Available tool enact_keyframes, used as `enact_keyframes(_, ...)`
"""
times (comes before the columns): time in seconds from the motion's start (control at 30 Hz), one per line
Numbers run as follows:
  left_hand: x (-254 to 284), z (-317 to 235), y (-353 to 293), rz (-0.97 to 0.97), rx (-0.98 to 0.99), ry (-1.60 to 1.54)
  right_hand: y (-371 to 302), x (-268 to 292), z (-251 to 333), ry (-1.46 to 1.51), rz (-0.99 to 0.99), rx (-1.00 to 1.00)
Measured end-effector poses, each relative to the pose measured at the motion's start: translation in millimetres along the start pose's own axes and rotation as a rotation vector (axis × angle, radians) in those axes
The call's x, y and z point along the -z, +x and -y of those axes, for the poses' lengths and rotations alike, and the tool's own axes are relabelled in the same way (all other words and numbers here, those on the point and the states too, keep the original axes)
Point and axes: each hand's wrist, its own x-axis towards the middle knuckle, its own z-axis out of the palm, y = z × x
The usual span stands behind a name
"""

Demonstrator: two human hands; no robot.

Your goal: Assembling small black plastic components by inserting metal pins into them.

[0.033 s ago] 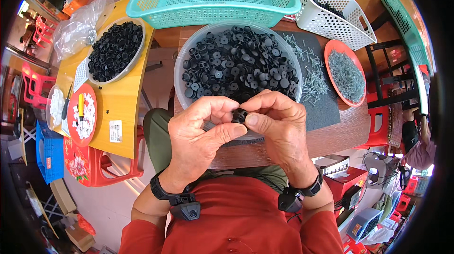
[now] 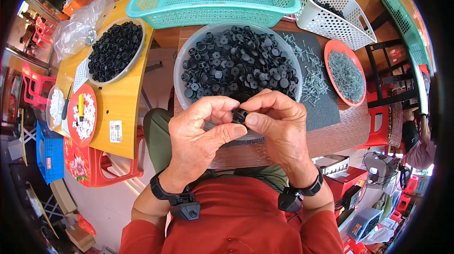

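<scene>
Just over the near rim of a big clear tub [image 2: 179, 72], I hold a small round black plastic part [image 2: 240, 115] between both hands. My left hand [image 2: 198, 133] pinches it from the left with thumb and fingers. From the other side, the thumb and forefinger of my right hand [image 2: 279, 129] grip the same part. Its underside and whatever is inside it are hidden by my fingers. Heaped in the tub are many black disc-like plastic pieces [image 2: 241, 60], some with a hole in the middle.
Loose screws [image 2: 312, 74] lie on a dark mat [image 2: 326, 114] right of the tub, beside a red plate of screws [image 2: 330, 72]. Behind stand a turquoise basket [image 2: 213, 19] and a white basket [image 2: 307, 15]. A yellow table [image 2: 127, 131] at left bears a bowl of black rings [image 2: 116, 51].
</scene>
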Motion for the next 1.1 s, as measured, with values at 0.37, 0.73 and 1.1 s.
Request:
enact_keyframes(0.37,4.3,6.0,3.0,0.092,0.037,-0.024,1.4,1.7,-2.8,-0.127,0.020,0.089)
enact_keyframes(0.73,-2.8,5.4,8.7,0.128,0.059,-0.094,0.0,0.9,6.2,-0.338,-0.025,0.202)
enact_keyframes(1.1,-4.4,6.1,8.9,0.109,0.075,-0.125,0.1,0.8,9.8,-0.403,-0.007,0.232)
